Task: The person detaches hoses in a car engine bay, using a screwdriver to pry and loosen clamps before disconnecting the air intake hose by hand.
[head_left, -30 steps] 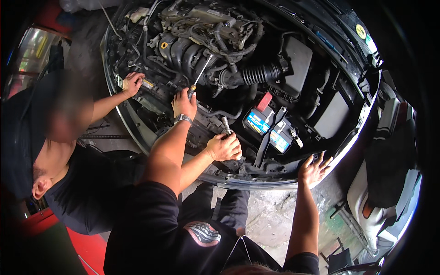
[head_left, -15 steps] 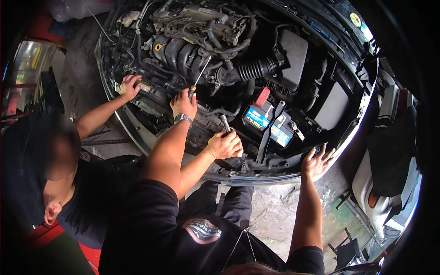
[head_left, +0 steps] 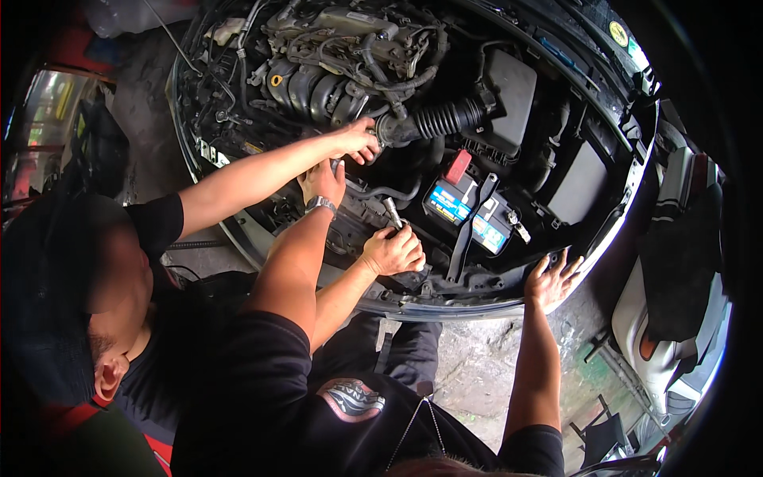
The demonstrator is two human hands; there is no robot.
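My left hand (head_left: 323, 188), with a metal watch on its wrist, is closed around a screwdriver (head_left: 338, 165) over the front of the engine bay. A co-worker's forearm (head_left: 254, 179) crosses above it and hides most of the screwdriver. That person's hand (head_left: 358, 143) is at the engine end of the black intake hose (head_left: 449, 119). Their other hand (head_left: 393, 252) grips a short silver cylindrical tool (head_left: 392, 211) beside my left forearm. My right hand (head_left: 550, 284) rests with fingers spread on the car's front edge, right of the battery (head_left: 465, 215), and holds nothing.
The engine (head_left: 334, 48) fills the upper left of the bay. An air filter box (head_left: 509, 99) stands behind the battery, which has a red terminal cover (head_left: 458, 167). The co-worker leans in close on my left. A light-coloured motorcycle (head_left: 636, 326) stands at the right.
The co-worker's upper hand has moved right, from the front left of the bay to the intake hose, and its arm now covers the screwdriver. My hands stay nearly where they were.
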